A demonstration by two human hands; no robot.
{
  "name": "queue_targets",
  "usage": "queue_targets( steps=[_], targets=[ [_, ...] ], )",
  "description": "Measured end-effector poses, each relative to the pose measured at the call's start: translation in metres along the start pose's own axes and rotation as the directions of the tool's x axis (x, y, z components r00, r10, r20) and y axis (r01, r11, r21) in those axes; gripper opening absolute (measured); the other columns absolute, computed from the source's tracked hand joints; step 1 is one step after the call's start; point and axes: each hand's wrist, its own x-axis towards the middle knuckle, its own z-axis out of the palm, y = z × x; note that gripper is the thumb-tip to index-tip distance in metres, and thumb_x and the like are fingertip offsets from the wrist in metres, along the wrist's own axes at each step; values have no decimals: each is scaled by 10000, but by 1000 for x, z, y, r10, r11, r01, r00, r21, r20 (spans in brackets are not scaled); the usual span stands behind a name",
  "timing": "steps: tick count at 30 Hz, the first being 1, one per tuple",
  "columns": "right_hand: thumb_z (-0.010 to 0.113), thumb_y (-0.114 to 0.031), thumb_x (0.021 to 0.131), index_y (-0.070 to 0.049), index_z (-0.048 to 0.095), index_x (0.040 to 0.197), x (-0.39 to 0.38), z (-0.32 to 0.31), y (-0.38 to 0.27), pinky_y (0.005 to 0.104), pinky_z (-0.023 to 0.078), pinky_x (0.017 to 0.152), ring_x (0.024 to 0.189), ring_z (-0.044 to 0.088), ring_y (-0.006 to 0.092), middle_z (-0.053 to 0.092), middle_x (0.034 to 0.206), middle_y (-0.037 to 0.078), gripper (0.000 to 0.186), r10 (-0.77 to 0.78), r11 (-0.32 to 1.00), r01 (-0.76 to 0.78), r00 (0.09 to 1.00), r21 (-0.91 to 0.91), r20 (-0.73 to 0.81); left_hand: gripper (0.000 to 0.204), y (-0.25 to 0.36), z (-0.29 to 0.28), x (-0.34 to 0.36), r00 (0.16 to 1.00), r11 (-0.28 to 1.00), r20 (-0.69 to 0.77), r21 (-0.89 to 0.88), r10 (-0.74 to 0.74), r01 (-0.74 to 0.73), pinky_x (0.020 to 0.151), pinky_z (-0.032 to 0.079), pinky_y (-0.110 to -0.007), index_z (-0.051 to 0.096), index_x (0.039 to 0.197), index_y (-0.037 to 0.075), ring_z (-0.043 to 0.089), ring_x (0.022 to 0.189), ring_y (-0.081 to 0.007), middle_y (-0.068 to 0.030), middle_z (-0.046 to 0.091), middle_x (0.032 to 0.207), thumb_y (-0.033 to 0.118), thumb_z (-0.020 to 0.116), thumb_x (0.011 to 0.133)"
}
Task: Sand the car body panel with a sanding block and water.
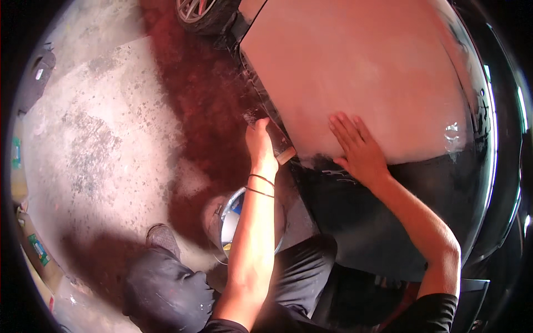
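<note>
A car's body panel (361, 72) has a dull, pinkish matte area, with glossy black paint (355, 211) on the side nearer me. Flat on the matte area, close to where it meets the black, lies my right hand (360, 151), fingers stretched out and holding nothing. My left hand (260, 141) is beside the panel's lower left edge, its thumb side up. Its fingers are mostly hidden, so their grip cannot be made out. A small tan block-like piece (286, 155) shows between the left wrist and the panel edge.
Below my left forearm stands a bucket (222, 216) with blue and white things in it. A car wheel (200, 14) is at the top. The concrete floor (105, 122) is spotted and stained. A dark bag-like object (39, 77) lies far left, near boxes (38, 250).
</note>
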Motion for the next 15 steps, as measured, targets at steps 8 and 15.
queue_targets(
  steps=[8,15],
  targets=[
    [746,-136,939,-31,672,1341,-53,-26,-26,511,485,1191,1371,608,394,682,1374,168,422,319,626,-15,917,779,-238,243,-42,19,-67,976,996,201,38,-90,84,659,597,-424,624,1238,103,701,760,-237,-87,687,993,292,630,1086],
    [733,-15,893,50,655,1362,-103,-89,124,517,484,1200,1360,615,479,664,1405,289,479,532,782,-173,686,599,-496,241,-50,57,-67,932,959,231,-97,280,-264,949,580,-422,728,1182,55,717,1068,-227,-106,748,1131,258,619,1114]
  ],
)
